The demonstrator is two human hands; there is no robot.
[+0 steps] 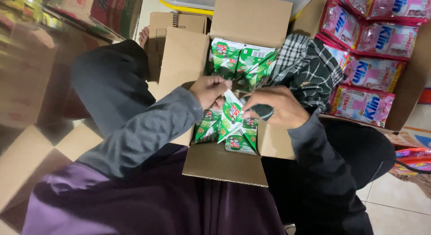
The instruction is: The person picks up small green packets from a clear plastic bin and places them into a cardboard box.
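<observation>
**Both hands gripping one sachet above an open carton**

While the person is sitting with an open cardboard box [224,165] resting across the lap, both hands are meeting over its middle. The left hand [208,91] is pinching the upper edge of a green-and-white triangular sachet [232,114], and the right hand [279,107] is closing on the same sachet from the other side, fingers curled and close together, so the two hands are nearly touching. That sachet is standing tilted just above the other sachets [238,59], which are filling the box in a loose heap, some lying under the hands and more at the far end. A black-and-white checked cloth [307,66] is lying against the box's right wall. Beyond it, pink packets [372,73] are stacking up in a second carton. Grey sleeves are covering both forearms, and a purple garment is showing at the lower left.
</observation>
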